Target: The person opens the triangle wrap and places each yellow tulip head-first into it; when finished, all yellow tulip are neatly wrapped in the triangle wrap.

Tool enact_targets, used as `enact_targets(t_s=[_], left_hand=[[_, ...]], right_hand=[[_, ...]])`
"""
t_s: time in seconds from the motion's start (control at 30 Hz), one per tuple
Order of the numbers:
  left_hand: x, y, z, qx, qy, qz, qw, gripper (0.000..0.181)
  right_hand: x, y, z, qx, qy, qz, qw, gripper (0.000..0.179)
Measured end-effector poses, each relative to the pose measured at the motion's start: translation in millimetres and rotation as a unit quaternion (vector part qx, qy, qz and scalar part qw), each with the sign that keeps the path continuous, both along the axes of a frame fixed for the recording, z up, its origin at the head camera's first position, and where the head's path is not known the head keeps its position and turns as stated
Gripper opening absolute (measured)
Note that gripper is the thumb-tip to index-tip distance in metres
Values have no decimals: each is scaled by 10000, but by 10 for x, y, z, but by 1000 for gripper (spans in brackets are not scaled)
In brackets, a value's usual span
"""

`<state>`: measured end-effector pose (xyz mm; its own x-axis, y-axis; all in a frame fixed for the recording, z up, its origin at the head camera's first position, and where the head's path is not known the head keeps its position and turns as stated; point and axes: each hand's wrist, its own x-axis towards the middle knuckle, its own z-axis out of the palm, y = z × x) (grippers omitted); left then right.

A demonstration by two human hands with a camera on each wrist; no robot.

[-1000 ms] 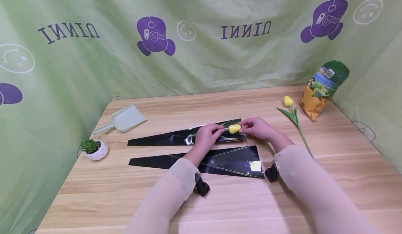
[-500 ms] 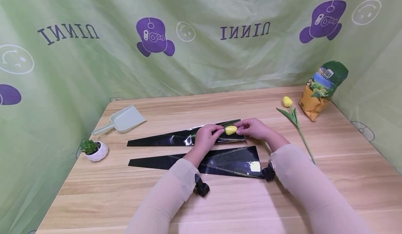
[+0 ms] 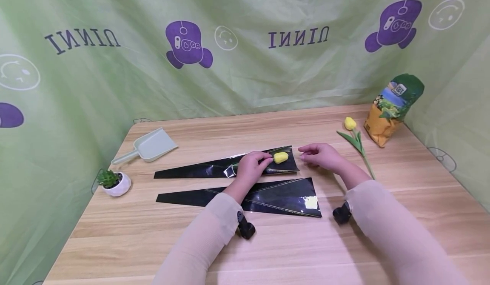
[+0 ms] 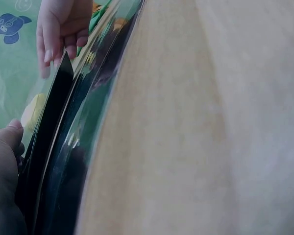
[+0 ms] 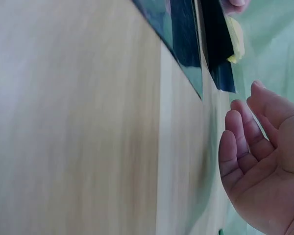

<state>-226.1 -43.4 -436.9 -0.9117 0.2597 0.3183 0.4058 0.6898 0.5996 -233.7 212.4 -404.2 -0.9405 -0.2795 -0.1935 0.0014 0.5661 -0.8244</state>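
Observation:
My left hand point(image 3: 253, 166) pinches a yellow tulip point(image 3: 281, 157) just below its bloom, over the wide end of the farther black wrapping sleeve point(image 3: 206, 169). The bloom lies close over the glossy sleeve, and most of the stem is hidden by the hand. To the right of that sleeve's end, my right hand point(image 3: 320, 155) holds nothing; the right wrist view shows its fingers loosely bent and its palm bare. Nearer to me lies a second black sleeve point(image 3: 285, 195), flat on the table, partly under the left forearm.
Another yellow tulip point(image 3: 350, 123) lies beyond the right hand, its stem running toward me. A colourful bag point(image 3: 394, 108) stands at the back right corner. On the left are a grey-green dustpan point(image 3: 155, 144) and a succulent in a white pot point(image 3: 119, 184).
The right hand has let go of the tulip's bloom and moved right, off the sleeve. Held by the left hand, the bloom has shifted slightly left.

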Motion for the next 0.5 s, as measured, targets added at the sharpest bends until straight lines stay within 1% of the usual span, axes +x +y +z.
enact_targets(t_s=[0.13,0.27,0.37,0.5], left_hand=[[0,-4,-7,-47,60,-42,10000,17],[0,-5,0,-52,70,-63,9999,18],[-3,-13,2,3,63,-110,9999,18],[-21,-32,5,15,54,-203,9998,20]], right_hand=[[85,131,51,160,28,-173,9997,47],[187,286,116,330,138,-234,9991,49],[247,417,150,379,286,-307,9984,49],[301,609,156,299,341,-478,9978,50]])
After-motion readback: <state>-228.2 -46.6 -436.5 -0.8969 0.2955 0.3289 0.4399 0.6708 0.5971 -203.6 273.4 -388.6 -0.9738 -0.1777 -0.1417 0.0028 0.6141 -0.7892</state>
